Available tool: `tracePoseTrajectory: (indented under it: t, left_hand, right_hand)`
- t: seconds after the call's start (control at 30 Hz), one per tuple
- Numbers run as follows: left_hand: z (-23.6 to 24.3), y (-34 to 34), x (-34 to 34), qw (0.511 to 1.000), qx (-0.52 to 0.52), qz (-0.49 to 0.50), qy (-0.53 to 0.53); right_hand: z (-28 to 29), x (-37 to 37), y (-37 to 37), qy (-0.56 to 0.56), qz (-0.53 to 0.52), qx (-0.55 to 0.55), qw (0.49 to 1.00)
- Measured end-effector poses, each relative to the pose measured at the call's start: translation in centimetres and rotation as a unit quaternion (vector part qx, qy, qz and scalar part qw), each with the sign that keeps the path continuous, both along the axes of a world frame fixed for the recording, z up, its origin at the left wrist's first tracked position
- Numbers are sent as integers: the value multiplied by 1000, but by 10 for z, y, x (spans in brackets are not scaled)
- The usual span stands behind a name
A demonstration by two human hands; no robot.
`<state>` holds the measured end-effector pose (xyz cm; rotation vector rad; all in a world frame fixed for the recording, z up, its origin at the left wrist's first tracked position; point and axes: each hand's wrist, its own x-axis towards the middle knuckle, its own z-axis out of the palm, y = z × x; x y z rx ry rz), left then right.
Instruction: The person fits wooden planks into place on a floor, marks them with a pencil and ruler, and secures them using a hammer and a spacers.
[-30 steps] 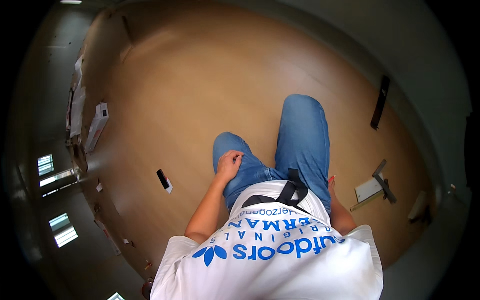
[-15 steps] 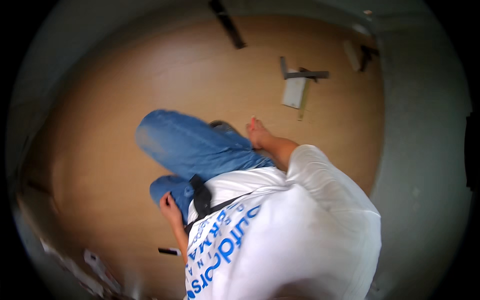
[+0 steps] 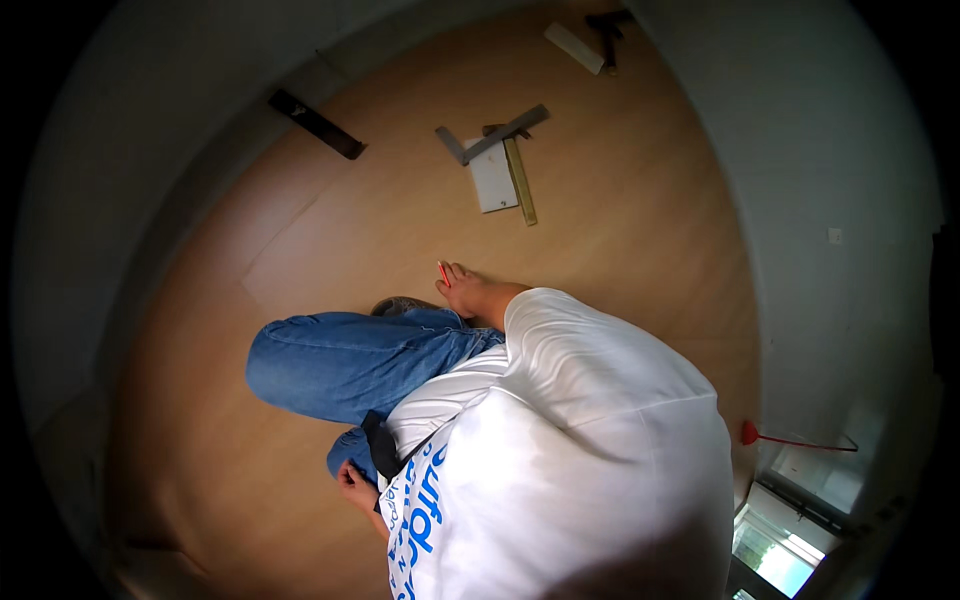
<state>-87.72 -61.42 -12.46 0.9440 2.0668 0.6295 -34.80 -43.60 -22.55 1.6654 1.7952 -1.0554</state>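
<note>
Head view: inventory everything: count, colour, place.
Red stick: one, red, in right hand
Square: one, grey, across panel
Panel: one, white, on floor
Handled tool: one, tan, by panel
Strip: one, black, upper left
Block: one, pale, top
Dark tool: one, black, by block
Wall plate: one, white, right
Red item: one, red, lower right
Window: one, bright, lower right
Walls: two, grey, sides
Floor: one, brown, centre
Shirt: one, white, worn
Strap: one, black, waist
Jeans: one, blue, worn
Shoe: one, dark, centre
Left hand: one, bare, on jeans
Right hand: one, bare, by shoe
</note>
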Motion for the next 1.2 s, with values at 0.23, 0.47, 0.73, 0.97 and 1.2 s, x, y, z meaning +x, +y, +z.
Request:
tracePoseTrajectory:
  t: [0.23,0.47,0.73,0.97,1.2]
  left_hand:
    - [-9,-6,0,1000,-6,-23,18]
    - [-6,-3,1,1000,6,-10,22]
    - [10,7,16,999,-16,-15,47]
    - [11,6,15,999,-5,-8,34]
    - [16,5,21,999,-2,-6,54]
  right_hand:
    - [-14,9,-20,16,-21,45,999]
    - [-8,-4,-13,3,-9,40,999]
    - [-7,-1,-17,-5,-5,28,1000]
    - [-7,-2,-14,4,-3,33,999]
    - [-4,0,-13,17,-17,20,1000]
